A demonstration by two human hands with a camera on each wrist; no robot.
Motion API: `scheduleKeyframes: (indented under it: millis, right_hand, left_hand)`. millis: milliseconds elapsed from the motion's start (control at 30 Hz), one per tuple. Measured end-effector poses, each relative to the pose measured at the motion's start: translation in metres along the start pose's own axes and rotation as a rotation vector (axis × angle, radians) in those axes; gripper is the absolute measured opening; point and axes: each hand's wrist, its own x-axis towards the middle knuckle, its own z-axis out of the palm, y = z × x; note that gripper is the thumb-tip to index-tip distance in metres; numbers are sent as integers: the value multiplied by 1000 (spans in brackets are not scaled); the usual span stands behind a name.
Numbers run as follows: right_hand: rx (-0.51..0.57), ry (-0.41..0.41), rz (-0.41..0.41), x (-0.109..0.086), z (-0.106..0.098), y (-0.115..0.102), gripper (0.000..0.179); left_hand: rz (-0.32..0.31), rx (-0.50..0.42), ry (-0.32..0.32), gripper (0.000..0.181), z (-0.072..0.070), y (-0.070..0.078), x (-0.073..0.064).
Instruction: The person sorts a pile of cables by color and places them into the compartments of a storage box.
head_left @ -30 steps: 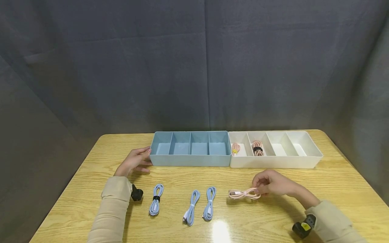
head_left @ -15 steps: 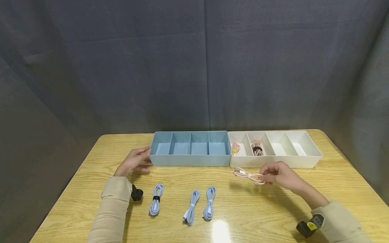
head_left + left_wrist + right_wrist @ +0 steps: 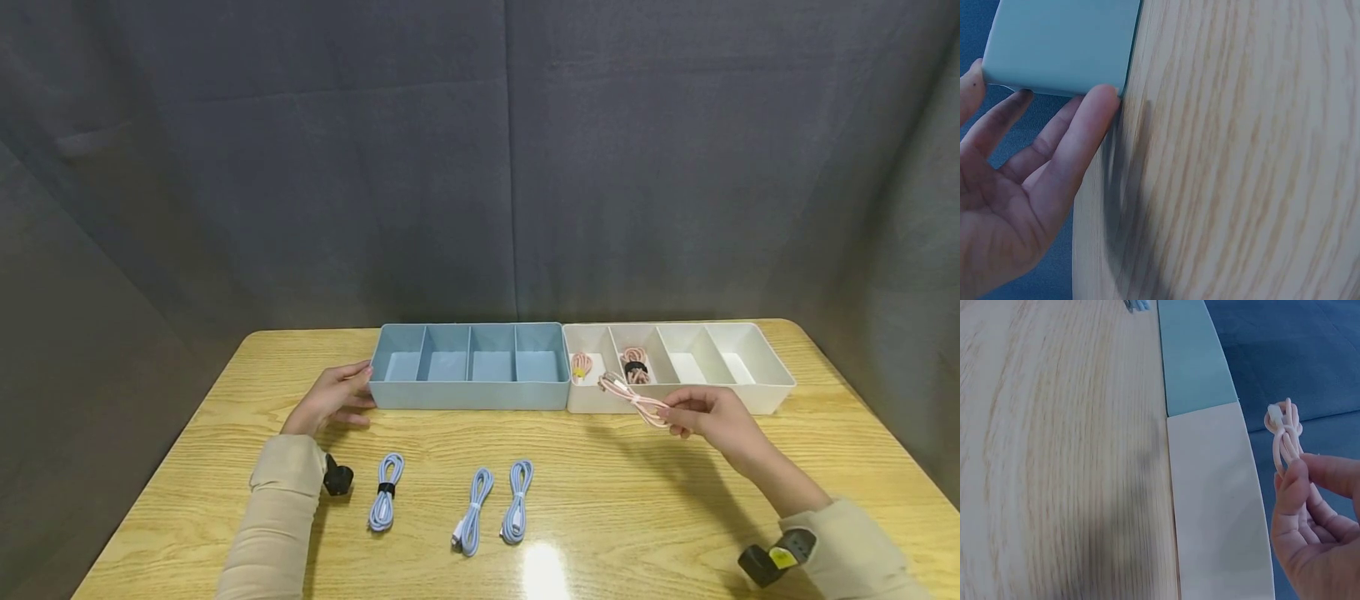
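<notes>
My right hand (image 3: pixel 712 421) pinches one end of a pink coiled charging cable (image 3: pixel 636 400), held up in front of the white divided box (image 3: pixel 682 400). In the right wrist view, thumb and forefinger grip the coiled cable (image 3: pixel 1286 434), its plug end pointing away from the palm. My left hand (image 3: pixel 330 398) touches the left end of the blue divided box (image 3: pixel 468 396). The left wrist view shows its extended fingers (image 3: pixel 1085 125) against the blue box's end wall (image 3: pixel 1060 47). Two more pink cables lie in the white box, one with a yellow tie (image 3: pixel 581 367), one with a black strap (image 3: pixel 636 367).
On the wooden table (image 3: pixel 570 492) lie a blue cable with a black strap (image 3: pixel 386 492) and two other blue coiled cables, a middle one (image 3: pixel 472 512) and a right one (image 3: pixel 517 502). The boxes stand end to end near the back edge, before a dark curtain (image 3: pixel 375 167).
My right hand has lifted the pink cable from low over the table up and slightly right, to the front of the white box. The left hand stays at the blue box.
</notes>
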Motion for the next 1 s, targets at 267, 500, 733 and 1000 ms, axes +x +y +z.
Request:
scheduleKeyframes:
  millis: [267, 500, 733, 1000]
  right_hand:
    - [30, 66, 54, 0, -7, -3, 21]
    - [179, 124, 85, -2, -16, -1, 4]
    - [450, 191, 62, 1, -24, 1, 19]
    - [579, 289, 47, 6, -31, -1, 18]
  left_hand:
    - [6, 10, -5, 55, -1, 1, -2]
    - [16, 11, -14, 56, -1, 1, -2]
    - [11, 2, -13, 59, 0, 1, -3]
    - [11, -3, -16, 59, -1, 1, -3]
